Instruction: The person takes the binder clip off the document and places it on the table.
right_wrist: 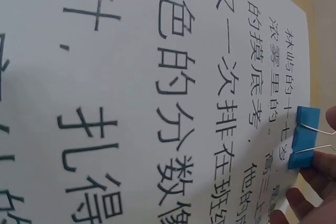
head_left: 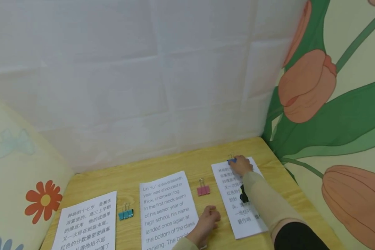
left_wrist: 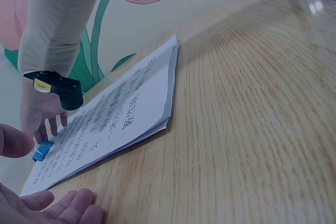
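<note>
My right hand (head_left: 242, 166) is at the top edge of the right-hand stack of printed sheets (head_left: 247, 225), its fingers around a blue binder clip (right_wrist: 304, 137). The clip sits over the paper's edge, its wire handles pointing off the sheet. One fingertip touches the clip's end in the right wrist view; the thumb shows only partly beside the handles. Loosely bent and holding nothing, my left hand (head_left: 206, 224) hovers by the lower right of the middle English-printed stack (head_left: 165, 208). In the left wrist view its thumb (left_wrist: 14, 142) and fingers stand apart.
A pink binder clip (head_left: 203, 189) lies between the middle and right stacks. A teal binder clip (head_left: 126, 214) lies between the middle stack and the left stack (head_left: 87, 218). White sheeting (head_left: 128, 86) rises behind the wooden table (head_left: 181, 161), with painted walls at both sides.
</note>
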The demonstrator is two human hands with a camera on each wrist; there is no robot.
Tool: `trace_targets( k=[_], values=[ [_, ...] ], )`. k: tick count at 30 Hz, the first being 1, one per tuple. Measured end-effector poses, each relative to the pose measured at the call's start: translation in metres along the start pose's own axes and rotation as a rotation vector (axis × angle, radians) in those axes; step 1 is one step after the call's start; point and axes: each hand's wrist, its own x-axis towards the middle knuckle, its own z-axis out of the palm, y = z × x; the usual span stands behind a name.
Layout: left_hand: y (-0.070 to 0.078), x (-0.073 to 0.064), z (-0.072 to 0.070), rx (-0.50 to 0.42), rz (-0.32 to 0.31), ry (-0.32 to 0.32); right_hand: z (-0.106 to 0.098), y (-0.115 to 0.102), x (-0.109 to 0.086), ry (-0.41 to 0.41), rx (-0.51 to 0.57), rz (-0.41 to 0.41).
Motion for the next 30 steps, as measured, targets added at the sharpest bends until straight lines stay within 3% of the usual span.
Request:
trace_targets(
  k=[8,13,19,30],
  values=[
    [0.0027,-0.0004,-0.0018,-0.006,-0.040,-0.010,-0.0031,-0.0061,0.0033,0.018,0.068,0.016],
    [-0.0005,-0.0004,-0.0004,-0.004,0.009,-0.008,-0.0026,-0.0078,0.0025,0.076,-0.013,0.022],
    [-0.0015,-0.0006,0.0005,0.004,0.007,0.002,-0.0007,-0.0086,0.0021,0.091,-0.086,0.032],
    [0.0001,-0.0024,0.0002,0.011,0.003,0.002,0.0003,-0.0064,-0.0026,0.122,-0.067,-0.013]
  ],
)
